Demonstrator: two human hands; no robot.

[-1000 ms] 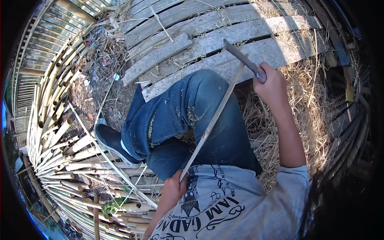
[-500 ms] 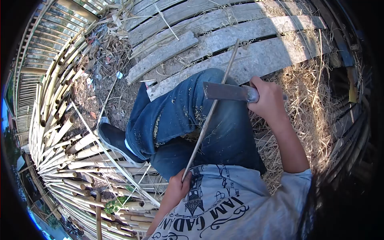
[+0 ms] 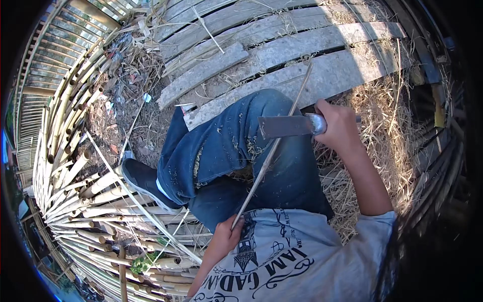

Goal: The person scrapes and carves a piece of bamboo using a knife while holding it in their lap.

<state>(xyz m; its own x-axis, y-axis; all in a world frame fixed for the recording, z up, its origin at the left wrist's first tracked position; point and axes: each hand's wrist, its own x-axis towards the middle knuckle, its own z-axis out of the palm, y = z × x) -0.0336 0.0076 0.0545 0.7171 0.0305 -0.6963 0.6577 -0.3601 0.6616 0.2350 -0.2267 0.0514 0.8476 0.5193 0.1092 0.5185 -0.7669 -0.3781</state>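
My left hand (image 3: 227, 235) is closed around the lower end of a thin bamboo strip (image 3: 260, 176), close to my shirt. The strip slants up across my raised knee, and its far tip sticks out over the boards. In my right hand (image 3: 338, 125) is a broad, square-ended knife (image 3: 285, 127), gripped by its handle just behind a shiny metal collar. Its blade lies across the strip above the knee; whether the edge touches the strip I cannot tell. Pale shavings cling to my jeans (image 3: 211, 151).
Weathered planks (image 3: 322, 70) cover the ground ahead. A large stack of cut bamboo poles (image 3: 95, 239) fans out on the left, under a slatted bamboo fence (image 3: 55, 45). Dry shavings (image 3: 382, 131) heap up on the right. A long pale strip (image 3: 133, 196) crosses beside my shoe (image 3: 146, 181).
The bamboo strip's far end has tipped slightly right and lower. The knife has shifted a little downward, its blade turned slightly. Both hands keep their hold.
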